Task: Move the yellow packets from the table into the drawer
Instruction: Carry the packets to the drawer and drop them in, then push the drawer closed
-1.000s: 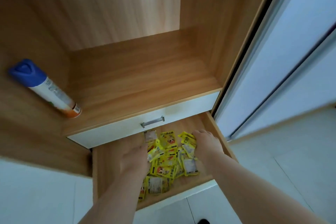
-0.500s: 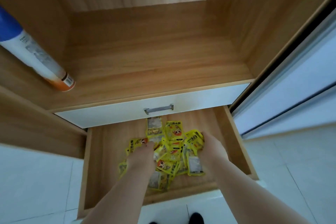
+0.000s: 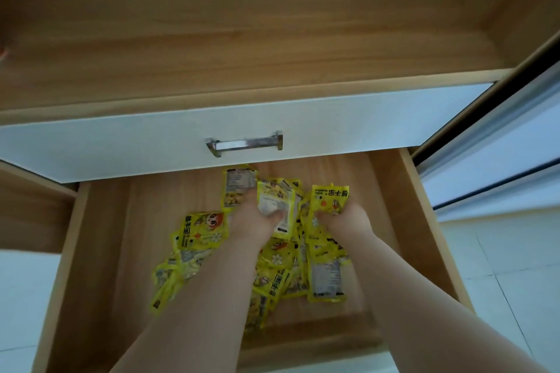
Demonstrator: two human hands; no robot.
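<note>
Surface [image 3: 272, 39]: bare wood, seen above the closed white drawer front.
Drawer [image 3: 424, 236]: pulled open below that front.
Yellow packets [image 3: 203, 232]: heaped on the drawer floor, centre to right.
Left hand [image 3: 254, 221]: clenched on one packet.
Right hand [image 3: 345, 221]: clenched on another packet.

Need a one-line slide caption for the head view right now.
Both hands, left and right, clutch yellow packets over the pile inside the open wooden drawer.
</note>
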